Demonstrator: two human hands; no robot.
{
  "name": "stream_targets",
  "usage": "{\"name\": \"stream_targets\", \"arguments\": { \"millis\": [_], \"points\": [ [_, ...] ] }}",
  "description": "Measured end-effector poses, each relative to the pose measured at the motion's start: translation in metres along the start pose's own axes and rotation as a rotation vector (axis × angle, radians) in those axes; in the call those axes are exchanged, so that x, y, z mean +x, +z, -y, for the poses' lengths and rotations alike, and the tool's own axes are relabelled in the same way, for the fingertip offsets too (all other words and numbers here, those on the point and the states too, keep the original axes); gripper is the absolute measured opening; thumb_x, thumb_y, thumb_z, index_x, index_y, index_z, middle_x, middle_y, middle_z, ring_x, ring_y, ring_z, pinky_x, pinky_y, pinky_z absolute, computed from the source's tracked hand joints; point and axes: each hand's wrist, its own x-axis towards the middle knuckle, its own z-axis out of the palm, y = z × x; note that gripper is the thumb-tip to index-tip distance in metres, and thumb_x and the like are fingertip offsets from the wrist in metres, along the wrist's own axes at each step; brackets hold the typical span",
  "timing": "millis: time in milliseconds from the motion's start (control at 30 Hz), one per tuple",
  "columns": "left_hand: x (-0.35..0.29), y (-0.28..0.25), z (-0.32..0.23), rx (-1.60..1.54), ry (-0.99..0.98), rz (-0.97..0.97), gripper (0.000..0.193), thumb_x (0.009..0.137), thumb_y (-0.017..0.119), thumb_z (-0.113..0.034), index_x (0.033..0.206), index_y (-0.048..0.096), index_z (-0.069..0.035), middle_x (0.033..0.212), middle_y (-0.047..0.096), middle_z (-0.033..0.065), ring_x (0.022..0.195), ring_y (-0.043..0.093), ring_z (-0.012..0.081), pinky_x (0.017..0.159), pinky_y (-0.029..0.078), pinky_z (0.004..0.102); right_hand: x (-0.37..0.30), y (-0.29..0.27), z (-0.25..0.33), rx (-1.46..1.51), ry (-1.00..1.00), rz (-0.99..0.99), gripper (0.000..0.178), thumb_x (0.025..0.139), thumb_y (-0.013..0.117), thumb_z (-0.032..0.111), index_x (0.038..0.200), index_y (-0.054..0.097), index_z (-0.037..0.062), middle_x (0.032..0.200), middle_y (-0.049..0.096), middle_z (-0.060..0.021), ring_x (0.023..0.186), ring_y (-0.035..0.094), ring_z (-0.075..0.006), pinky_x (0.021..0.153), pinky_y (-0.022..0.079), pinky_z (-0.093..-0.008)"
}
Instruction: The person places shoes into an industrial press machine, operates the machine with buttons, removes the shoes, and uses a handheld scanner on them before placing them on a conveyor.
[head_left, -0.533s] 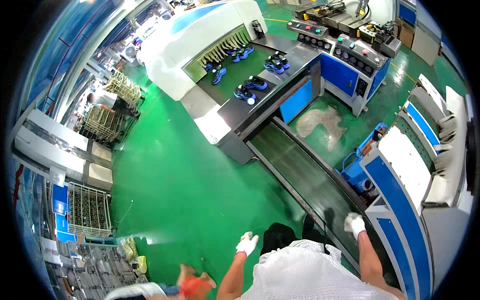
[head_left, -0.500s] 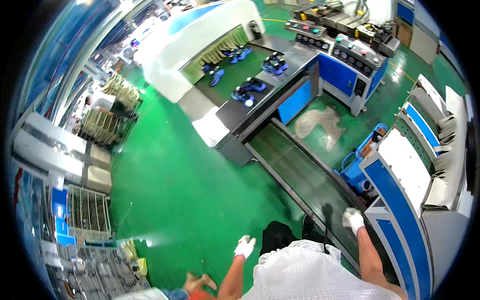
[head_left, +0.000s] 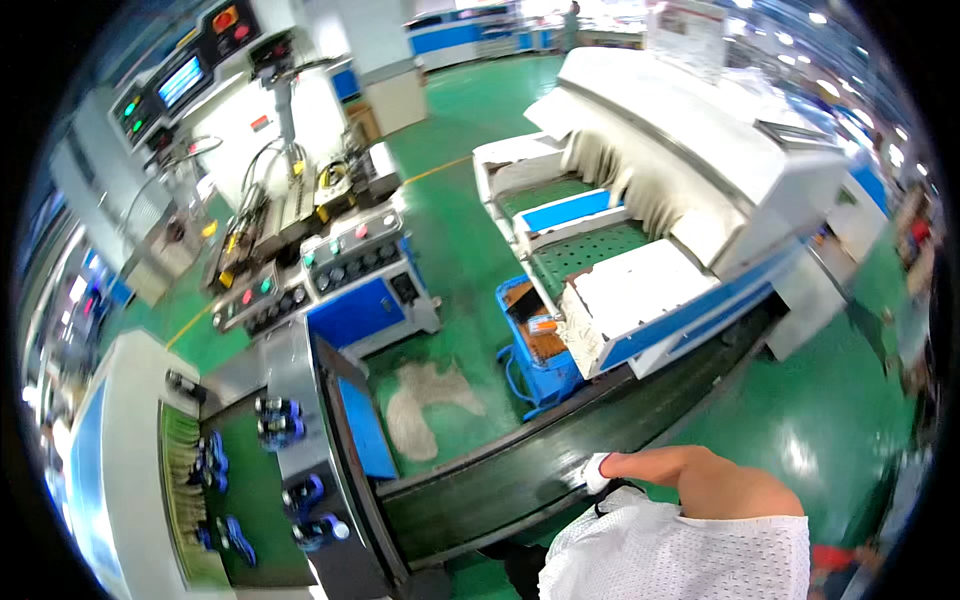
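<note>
My right hand [head_left: 596, 473], in a white glove, is at the near side of a long dark green conveyor belt [head_left: 480, 500]. Its fingers are blurred, so whether it touches the belt or holds anything does not show. The bare right arm reaches leftward to it across my white shirt. My left hand is out of view. Farther left, several blue-and-black shoes [head_left: 280, 428] lie on a dark metal ledge and on the green belt of a white machine [head_left: 115, 465].
A white-and-blue machine [head_left: 700, 170] with fabric curtains stands across the conveyor. Before it is a blue cart [head_left: 548, 375] carrying brown material. A control cabinet [head_left: 355, 305] with knobs stands at back left. A beige sheet [head_left: 425, 400] lies on the green floor.
My view has swung to the right, so the shoes now appear at the lower left and the curtained machine near the upper middle. My left hand has left the view.
</note>
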Motion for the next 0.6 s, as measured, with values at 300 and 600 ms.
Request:
{"name": "stream_targets", "arguments": {
  "millis": [300,600],
  "points": [
    [0.259,-0.245,0.093,0.121,-0.118,0.197,0.055,0.1,0.059,-0.041,0.137,0.057,0.001,0.133,0.064,0.0219,0.115,0.064,0.0348,0.097,0.051,0.0454,-0.035,-0.034,0.122,0.115,-0.008,-0.356,0.03,0.087,0.058,0.027,0.106,0.07,0.0064,0.106,0.073,-0.0218,0.098,0.072,-0.039,0.081,0.058,-0.0502],
    [0.416,-0.29,-0.03,-0.505,-0.005,0.192,0.046,0.098,0.065,-0.023,0.135,0.057,0.004,0.129,0.066,0.0222,0.123,0.063,0.0316,0.105,0.049,0.0411,-0.102,-0.125,0.216,0.672,-0.014,-0.594,0.043,0.096,0.057,0.045,0.117,0.068,0.0095,0.109,0.072,-0.016,0.105,0.069,-0.0313,0.094,0.051,-0.0423]
  ]
}}
